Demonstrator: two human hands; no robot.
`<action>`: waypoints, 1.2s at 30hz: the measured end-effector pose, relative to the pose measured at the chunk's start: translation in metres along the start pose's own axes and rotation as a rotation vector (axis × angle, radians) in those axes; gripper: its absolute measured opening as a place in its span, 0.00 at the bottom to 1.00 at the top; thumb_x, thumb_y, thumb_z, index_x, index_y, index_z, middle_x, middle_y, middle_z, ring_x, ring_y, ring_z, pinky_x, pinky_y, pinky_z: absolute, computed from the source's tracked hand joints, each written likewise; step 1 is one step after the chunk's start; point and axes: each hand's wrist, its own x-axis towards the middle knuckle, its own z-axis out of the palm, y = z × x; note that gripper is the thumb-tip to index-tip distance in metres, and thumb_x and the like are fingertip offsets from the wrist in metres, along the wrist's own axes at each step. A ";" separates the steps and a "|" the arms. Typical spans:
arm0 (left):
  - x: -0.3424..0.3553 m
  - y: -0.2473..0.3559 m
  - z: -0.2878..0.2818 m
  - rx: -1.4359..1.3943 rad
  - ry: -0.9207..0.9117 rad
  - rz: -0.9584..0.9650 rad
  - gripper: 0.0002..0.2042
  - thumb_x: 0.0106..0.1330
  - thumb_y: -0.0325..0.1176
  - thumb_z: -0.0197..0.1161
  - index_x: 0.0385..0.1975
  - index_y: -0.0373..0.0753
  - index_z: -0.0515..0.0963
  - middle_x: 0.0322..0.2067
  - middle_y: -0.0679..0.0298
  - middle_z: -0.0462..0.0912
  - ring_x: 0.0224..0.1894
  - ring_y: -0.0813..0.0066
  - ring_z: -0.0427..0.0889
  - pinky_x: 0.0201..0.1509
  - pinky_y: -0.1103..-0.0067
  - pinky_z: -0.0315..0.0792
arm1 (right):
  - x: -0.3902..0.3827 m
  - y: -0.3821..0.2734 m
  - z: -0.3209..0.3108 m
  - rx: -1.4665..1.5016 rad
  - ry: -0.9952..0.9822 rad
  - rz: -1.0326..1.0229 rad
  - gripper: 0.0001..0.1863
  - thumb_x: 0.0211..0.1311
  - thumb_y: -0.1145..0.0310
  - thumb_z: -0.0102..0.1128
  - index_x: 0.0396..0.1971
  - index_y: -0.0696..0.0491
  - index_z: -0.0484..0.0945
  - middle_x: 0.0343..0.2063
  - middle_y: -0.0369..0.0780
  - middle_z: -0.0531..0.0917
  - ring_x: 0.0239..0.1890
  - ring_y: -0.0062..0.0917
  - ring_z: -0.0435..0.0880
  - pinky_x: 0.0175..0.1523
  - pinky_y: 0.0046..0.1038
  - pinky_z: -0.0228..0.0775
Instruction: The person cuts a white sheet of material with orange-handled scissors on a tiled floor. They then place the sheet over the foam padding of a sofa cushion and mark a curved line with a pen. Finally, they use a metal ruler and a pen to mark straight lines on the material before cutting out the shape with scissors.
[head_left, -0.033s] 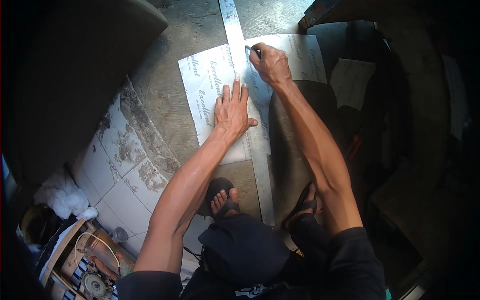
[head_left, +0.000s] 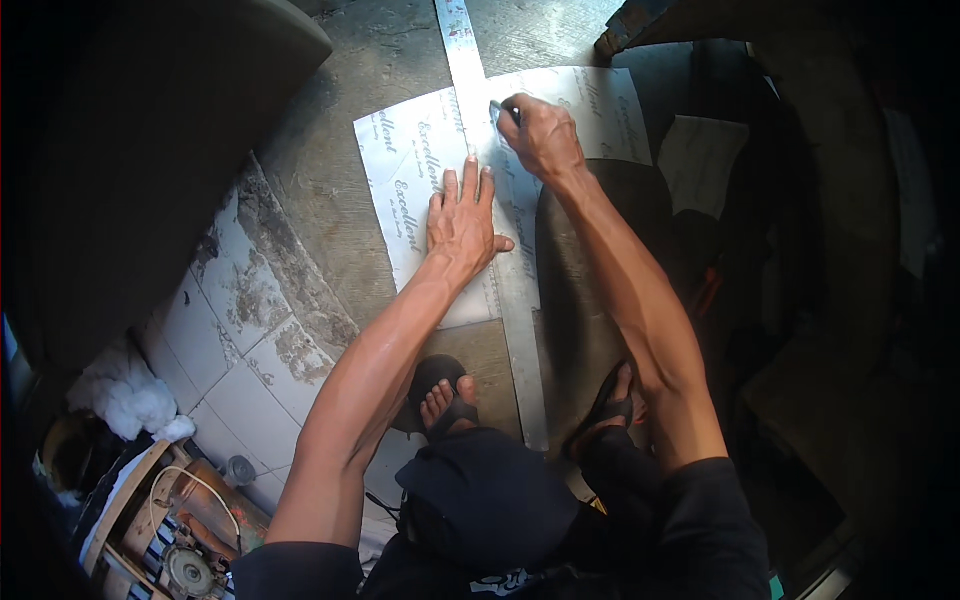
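A sheet of white material (head_left: pixel 400 215) printed with dark lettering lies on the concrete floor. Across it, from the far edge toward my feet, runs a long metal straightedge (head_left: pixel 519 350). My left hand (head_left: pixel 460 218) is open, pressed flat over the sheet and the straightedge with fingers spread. Just beyond it, my right hand (head_left: pixel 545 137) is closed around a slim tool (head_left: pixel 495 108), whose pointed tip meets the sheet at the straightedge's right side. Most of the tool is hidden by my fingers, so I cannot tell whether it is a pen or a cutter.
A smaller pale piece (head_left: pixel 703 165) lies to the right, in shadow. My sandalled feet (head_left: pixel 447 400) flank the straightedge. White tiles (head_left: pixel 245 385) cover the floor at left, near white stuffing (head_left: pixel 125 395) and a wooden frame with machine parts (head_left: pixel 185 560). Large dark forms stand on both sides.
My right hand has slid slightly toward me along the straightedge, its tool tip moving with it. The left hand, the sheet and the straightedge stay in place.
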 end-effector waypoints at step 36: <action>0.005 0.013 0.001 0.066 -0.006 -0.029 0.58 0.49 0.54 0.81 0.76 0.34 0.54 0.78 0.49 0.49 0.76 0.39 0.53 0.70 0.54 0.66 | -0.277 0.068 -0.156 -0.193 -0.059 0.304 0.23 0.72 0.63 0.59 0.62 0.56 0.74 0.56 0.53 0.80 0.61 0.46 0.79 0.65 0.41 0.69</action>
